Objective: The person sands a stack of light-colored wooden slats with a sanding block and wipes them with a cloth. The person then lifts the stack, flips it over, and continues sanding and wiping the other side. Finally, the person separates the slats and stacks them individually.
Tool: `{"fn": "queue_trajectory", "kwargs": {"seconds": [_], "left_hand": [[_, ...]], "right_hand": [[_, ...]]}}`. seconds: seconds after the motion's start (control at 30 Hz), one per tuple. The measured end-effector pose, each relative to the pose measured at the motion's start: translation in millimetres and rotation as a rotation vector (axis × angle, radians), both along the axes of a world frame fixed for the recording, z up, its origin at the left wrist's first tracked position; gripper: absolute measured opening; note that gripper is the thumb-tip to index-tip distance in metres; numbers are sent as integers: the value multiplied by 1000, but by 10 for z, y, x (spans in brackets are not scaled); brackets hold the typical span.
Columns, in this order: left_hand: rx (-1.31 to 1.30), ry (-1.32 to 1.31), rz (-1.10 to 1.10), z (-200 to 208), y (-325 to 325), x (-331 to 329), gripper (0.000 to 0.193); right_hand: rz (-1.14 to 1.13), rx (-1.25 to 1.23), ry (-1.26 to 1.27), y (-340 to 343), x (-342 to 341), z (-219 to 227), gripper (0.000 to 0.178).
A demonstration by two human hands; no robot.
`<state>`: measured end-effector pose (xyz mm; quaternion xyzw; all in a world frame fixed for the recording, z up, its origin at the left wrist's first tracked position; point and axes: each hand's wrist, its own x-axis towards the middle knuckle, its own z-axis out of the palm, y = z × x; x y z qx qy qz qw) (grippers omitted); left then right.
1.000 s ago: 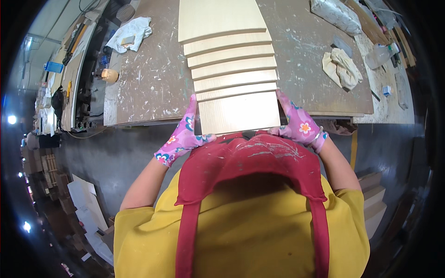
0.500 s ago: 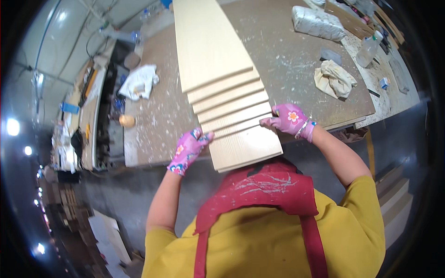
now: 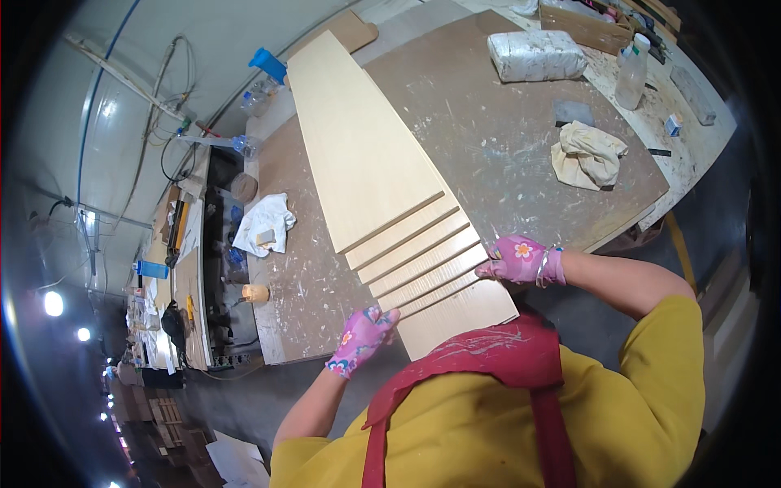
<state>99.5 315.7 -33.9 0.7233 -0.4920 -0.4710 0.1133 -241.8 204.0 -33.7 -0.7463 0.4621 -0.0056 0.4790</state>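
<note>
Several pale wooden boards (image 3: 366, 154) lie in a stepped stack on the worktable, their near ends staggered like stairs toward my body. My left hand (image 3: 360, 342), in a pink flowered glove, is closed on the left edge of one of the lower boards (image 3: 431, 290). On the opposite edge my right hand (image 3: 521, 260), gloved the same way, grips with thumb and fingers. The bottom board's near end reaches my red apron (image 3: 480, 350). The fingers under the boards are hidden.
Right of the stack lie a crumpled cream cloth (image 3: 587, 154), a grey block (image 3: 573, 112) and a silvery wrapped bundle (image 3: 537, 57). A spray bottle (image 3: 632, 77) stands farther right. On the left are a white cloth (image 3: 264, 224) and a small orange-tan object (image 3: 255, 293) near the table edge.
The whole view has tilted and shifted, so the table and stack sit lower and more of the stack's far end shows. Both hands still grip the board edges.
</note>
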Motion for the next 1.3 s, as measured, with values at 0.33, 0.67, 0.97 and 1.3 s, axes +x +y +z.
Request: {"fn": "queue_trajectory", "kwargs": {"seconds": [0.33,0.67,0.97,1.3], "left_hand": [[255,63,136,378,193,-289,27],[-22,277,272,-194,634,-20,26],[-312,287,244,-169,927,-619,117],[-336,230,272,-127,808,-617,114]], "right_hand": [[163,-100,-64,303,-143,-268,41],[-19,95,-365,205,-409,-220,41],[74,-312,-158,829,-304,-322,105],[113,-468,-87,864,-231,-319,98]]}}
